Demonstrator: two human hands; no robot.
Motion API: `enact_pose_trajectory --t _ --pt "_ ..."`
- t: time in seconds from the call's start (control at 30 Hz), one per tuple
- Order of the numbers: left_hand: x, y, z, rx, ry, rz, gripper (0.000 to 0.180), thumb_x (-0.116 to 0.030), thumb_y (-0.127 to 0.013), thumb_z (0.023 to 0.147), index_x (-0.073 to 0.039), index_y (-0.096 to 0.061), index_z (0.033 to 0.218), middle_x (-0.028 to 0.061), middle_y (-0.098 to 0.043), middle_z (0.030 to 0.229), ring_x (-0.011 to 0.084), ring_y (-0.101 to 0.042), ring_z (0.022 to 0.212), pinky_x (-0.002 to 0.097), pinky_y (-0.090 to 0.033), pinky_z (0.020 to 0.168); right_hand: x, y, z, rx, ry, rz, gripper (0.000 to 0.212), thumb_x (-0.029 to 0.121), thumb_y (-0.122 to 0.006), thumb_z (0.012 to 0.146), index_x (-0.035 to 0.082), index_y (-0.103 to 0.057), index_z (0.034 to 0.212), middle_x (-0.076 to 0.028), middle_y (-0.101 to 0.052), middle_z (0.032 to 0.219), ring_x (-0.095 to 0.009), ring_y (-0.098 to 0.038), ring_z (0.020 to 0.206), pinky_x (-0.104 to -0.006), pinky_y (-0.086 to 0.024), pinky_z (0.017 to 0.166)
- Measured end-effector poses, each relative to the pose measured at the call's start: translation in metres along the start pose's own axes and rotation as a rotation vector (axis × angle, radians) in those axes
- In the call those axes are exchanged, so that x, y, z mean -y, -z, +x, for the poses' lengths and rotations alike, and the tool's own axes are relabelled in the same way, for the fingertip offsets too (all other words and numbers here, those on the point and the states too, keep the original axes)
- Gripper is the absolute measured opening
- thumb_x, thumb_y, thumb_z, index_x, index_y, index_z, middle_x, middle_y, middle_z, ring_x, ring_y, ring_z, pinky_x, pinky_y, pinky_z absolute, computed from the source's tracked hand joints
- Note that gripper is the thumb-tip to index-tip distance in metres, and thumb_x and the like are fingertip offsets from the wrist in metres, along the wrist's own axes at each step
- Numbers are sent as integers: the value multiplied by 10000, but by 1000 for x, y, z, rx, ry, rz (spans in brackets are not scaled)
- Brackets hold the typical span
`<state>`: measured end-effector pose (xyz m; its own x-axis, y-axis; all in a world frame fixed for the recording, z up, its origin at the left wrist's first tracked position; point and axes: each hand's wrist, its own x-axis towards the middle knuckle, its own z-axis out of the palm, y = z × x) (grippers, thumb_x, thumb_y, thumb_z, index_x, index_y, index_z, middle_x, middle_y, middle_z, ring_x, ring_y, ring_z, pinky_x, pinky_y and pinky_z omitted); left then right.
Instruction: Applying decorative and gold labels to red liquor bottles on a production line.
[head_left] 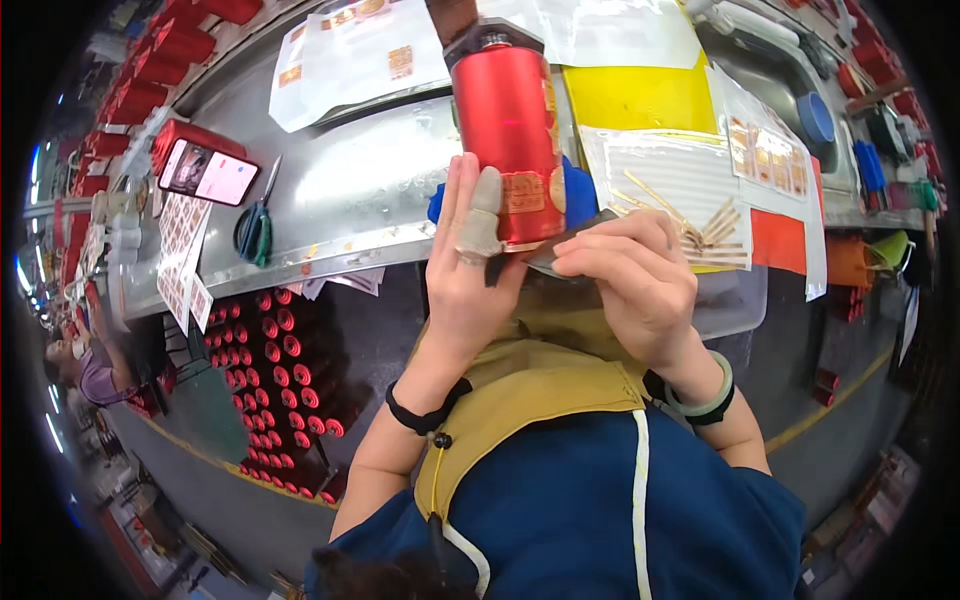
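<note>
Head view: the left hand lies along the near left side of a red bottle, its fingers stretched out and touching it, grey covers on some of them; whether it grips, I cannot tell. The right hand has its fingers bent and pinches a dark flat piece at the bottle's near end, just right of the left hand. The bottle lies on its side, its capped neck pointing away from both hands, and a gold label sits on it just beyond the left fingertips. Blue supports show on either side of the bottle, between and beyond the hands.

Just beyond the right hand, gold strips are spread on a white lined sheet, with a yellow sheet farther off. Well left of the left hand, on the metal counter, lie scissors, and past them a lit phone leans on a red container. Sticker sheets lie near the phone.
</note>
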<state>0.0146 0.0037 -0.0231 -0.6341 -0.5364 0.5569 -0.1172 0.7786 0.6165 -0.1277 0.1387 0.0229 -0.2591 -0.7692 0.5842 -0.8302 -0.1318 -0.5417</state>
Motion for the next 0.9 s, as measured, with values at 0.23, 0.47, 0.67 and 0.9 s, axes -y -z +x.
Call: enact_pose_trajectory --t 0.23,0.47,0.67,0.9 --pt "8 -2 -18 55 203 -143 778 87 -773 748 37 -513 1479 266 -479 1546 433 -508 1402 441 -488 1103 -3 5 -8 -3 0 -1 176 10 -712 763 82 -746 920 -19 -752 918 -195 -692 868 -342 -481 804" --pt "-5 -11 3 2 -115 122 780 88 -774 697 22 -560 1444 252 -511 1525 451 -523 1382 476 -495 1094 -1 4 -5 -3 16 -13 190 20 -717 751 83 -748 927 -19 -750 908 -200 -694 865 -348 -490 798" --pt "5 2 -15 53 185 -77 713 73 -778 753 15 -579 1435 257 -510 1524 403 -528 1395 429 -510 1079 -5 3 -8 -11 7 6 193 25 -716 743 85 -754 922 -20 -748 900 -204 -693 861 -349 -491 799" --pt "-2 -7 1 48 -84 114 679 74 -777 751 23 -605 1406 254 -521 1515 427 -509 1405 465 -494 1093 -6 2 -7 -20 8 24 191 12 -709 742 85 -753 913 -15 -749 897 -201 -695 857 -353 -494 807"
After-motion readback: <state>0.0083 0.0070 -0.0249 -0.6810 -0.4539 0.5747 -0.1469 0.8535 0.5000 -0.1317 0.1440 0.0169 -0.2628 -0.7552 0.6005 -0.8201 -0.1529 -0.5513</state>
